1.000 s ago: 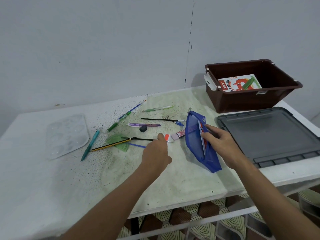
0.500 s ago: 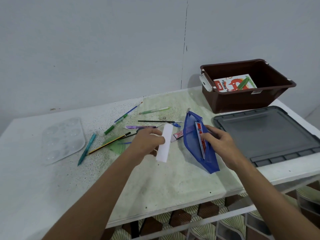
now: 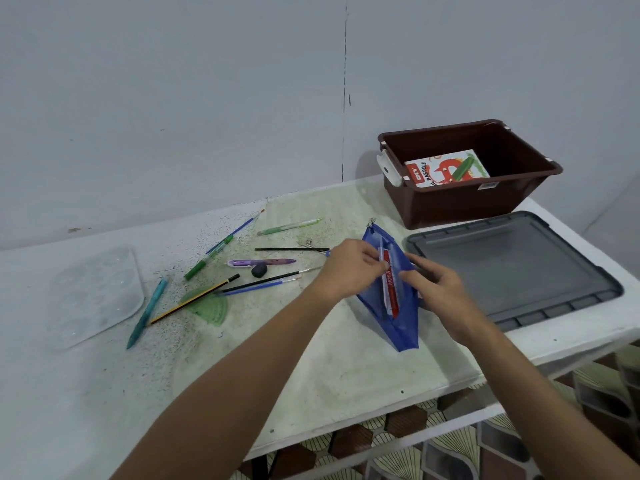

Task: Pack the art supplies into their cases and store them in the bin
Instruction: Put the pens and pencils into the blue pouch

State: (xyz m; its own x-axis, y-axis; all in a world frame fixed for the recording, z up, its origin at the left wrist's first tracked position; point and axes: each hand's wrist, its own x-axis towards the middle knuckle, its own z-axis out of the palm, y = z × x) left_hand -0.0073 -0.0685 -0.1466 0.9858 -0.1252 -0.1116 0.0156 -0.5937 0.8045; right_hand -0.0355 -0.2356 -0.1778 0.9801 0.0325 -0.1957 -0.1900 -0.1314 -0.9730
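Clearly the left hand [image 3: 349, 268] pinches a flat white-and-red item [image 3: 390, 285] and feeds it into the mouth of the blue pouch [image 3: 398, 320], while the right hand [image 3: 438, 289] grips the pouch's far lip to hold it agape. Pouch fabric looks thin, limp and light; it likely collapses unless held at the zipper edge, so that rim is the place to grip. Left of the pouch lie loose pencils, brushes and a green protractor [image 3: 207, 306] on the desk [image 3: 311, 368]. Beyond the pouch stands the brown bin [image 3: 450, 206], its grey lid [image 3: 519, 265] just right of the pouch.
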